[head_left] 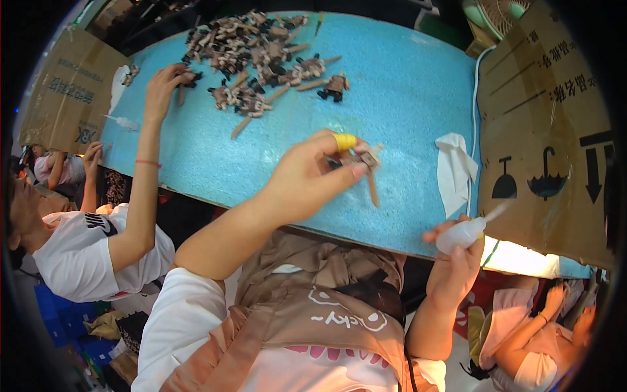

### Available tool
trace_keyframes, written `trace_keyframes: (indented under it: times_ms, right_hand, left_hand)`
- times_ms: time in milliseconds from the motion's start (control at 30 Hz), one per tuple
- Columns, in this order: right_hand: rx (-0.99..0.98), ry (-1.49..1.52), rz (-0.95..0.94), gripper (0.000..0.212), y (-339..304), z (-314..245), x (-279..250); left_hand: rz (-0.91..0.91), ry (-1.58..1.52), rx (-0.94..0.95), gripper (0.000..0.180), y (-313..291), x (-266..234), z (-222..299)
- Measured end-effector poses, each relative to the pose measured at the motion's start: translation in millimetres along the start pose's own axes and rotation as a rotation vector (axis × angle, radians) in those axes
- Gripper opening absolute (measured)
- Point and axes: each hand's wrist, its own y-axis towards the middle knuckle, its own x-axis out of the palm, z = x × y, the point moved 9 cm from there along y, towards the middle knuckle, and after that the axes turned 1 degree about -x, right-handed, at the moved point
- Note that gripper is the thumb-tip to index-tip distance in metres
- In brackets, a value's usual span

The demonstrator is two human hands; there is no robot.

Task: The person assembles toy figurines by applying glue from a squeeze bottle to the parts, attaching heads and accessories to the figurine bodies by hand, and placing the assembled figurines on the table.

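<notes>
Above the middle of the blue table, my left hand (307, 176) is closed on a small brown figurine (367, 159), pinched between thumb and fingers. A yellow band wraps one fingertip of this hand. From the figurine a flat brown strip (373, 189) hangs down. At the table's right front edge my right hand (457, 251) grips a white squeeze bottle (454, 236), its thin nozzle pointing up to the right. The bottle is apart from the figurine. Farther back lies a loose pile of similar brown and black figurines (241, 42), several with such strips sticking out.
A white tissue (455, 166) lies on the table's right side beside a white cable (475, 98). Cardboard boxes stand at the right (555, 130) and left (68, 91). At the left, a co-worker's hand (163, 85) holds a figurine near another white bottle (124, 122).
</notes>
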Motion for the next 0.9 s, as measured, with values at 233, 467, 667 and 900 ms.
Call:
trace_keyframes:
  times_ms: [233, 467, 667, 900]
  right_hand:
    - [-0.099, -0.004, 0.080, 0.049, -40.6, -34.5, 1.2]
    - [-0.426, -0.134, 0.055, 0.037, -70.4, -50.8, 1.5]
    - [-0.564, -0.163, 0.043, 0.024, -74.1, -63.6, 7.4]
    - [-0.611, -0.265, 0.031, 0.018, -71.9, -66.2, 14.7]
  left_hand:
    - [-0.178, -0.830, -0.062, 0.036, -29.7, 75.8, 8.9]
    - [-0.231, -0.788, -0.021, 0.031, -38.4, 85.3, 17.5]
    - [-0.212, -0.637, 0.157, 0.031, -40.3, 79.5, 27.6]
    - [-0.215, -0.633, 0.152, 0.031, -40.4, 79.5, 26.2]
